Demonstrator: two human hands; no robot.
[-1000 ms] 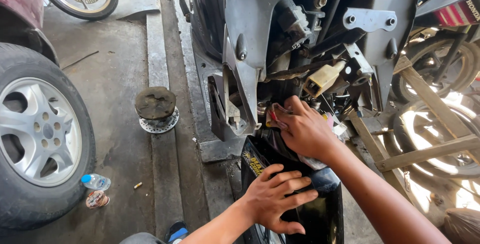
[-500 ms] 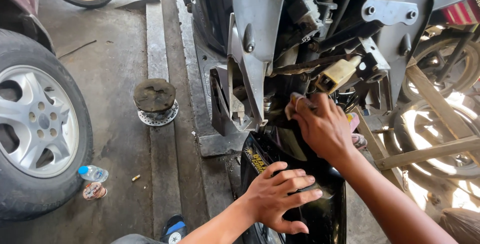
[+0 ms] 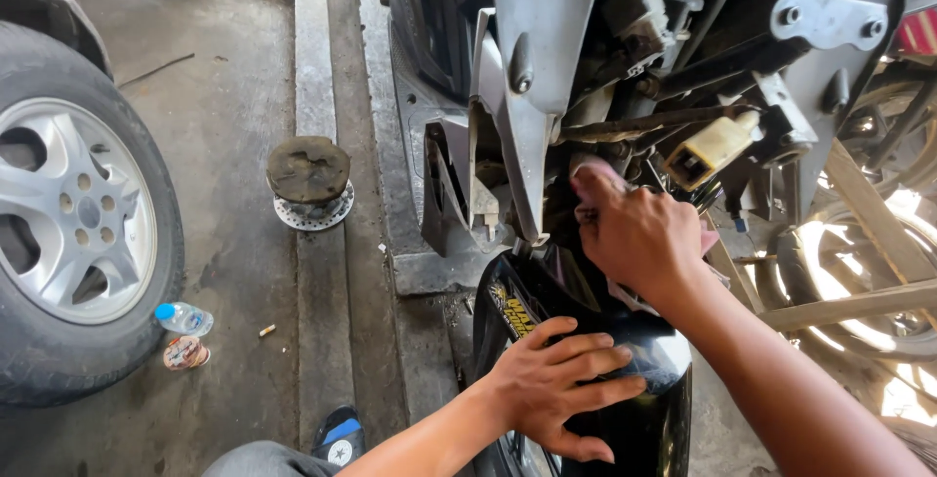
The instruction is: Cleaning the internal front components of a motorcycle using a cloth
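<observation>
Black fender [image 3: 625, 409] was steadied by the flat, open left hand [image 3: 556, 389]; right hand [image 3: 639, 233], above it, was closed on a pink rag [image 3: 595, 176], likely snagged by wiring nearby.

Floor [image 3: 224, 125]: bare grey concrete, stained and dusty, with a raised concrete strip [image 3: 317, 77] running lengthwise away from the viewer. Daylight is strong at the right edge and washes out the ground there. A car wheel [image 3: 73, 213] with a silver alloy rim stands at the left. Beside it lie a small plastic bottle [image 3: 183, 318] with a blue cap and a crushed can [image 3: 184, 352]. A worn round disc part [image 3: 309, 182] sits on the strip. Wooden slats [image 3: 859, 233] cross at the right.
</observation>
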